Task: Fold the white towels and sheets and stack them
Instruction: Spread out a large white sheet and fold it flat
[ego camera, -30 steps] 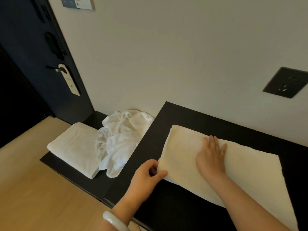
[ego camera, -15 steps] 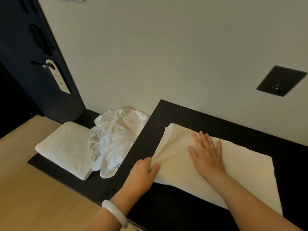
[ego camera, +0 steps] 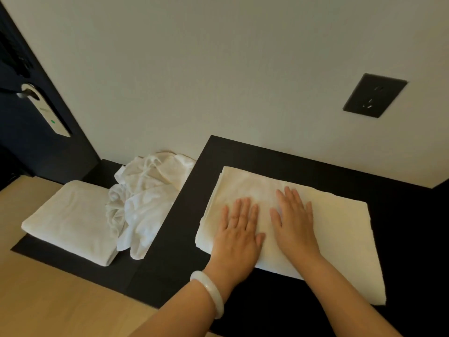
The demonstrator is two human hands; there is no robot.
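- On the raised black table [ego camera: 401, 215], close to the wall, a cream-white towel [ego camera: 335, 234] lies folded into a long flat band. Its layered edges show at the left end.
- Both hands rest on the towel's left half, side by side. The left hand [ego camera: 237, 229] and the right hand [ego camera: 295, 222] are palm down with fingers straight and spread, grasping nothing. This flat pressing looks meant to smooth the layers and set the crease.
- The cloth to the right of the hands lies free, so I judge another fold, bringing that end over, is the likely next step.
- Just left, on a lower black ledge [ego camera: 73, 261], a crumpled pile [ego camera: 145, 198] of white linen sits unfolded, up against the table's edge.
- Touching that pile is a folded towel [ego camera: 70, 222], probably the base of the stack and placed within easy reach.
- Farther out, there is a pale bangle [ego camera: 211, 293] on the left wrist. A dark wall socket [ego camera: 374, 98] sits above the table, and a door hanger [ego camera: 46, 110] hangs on the dark door.
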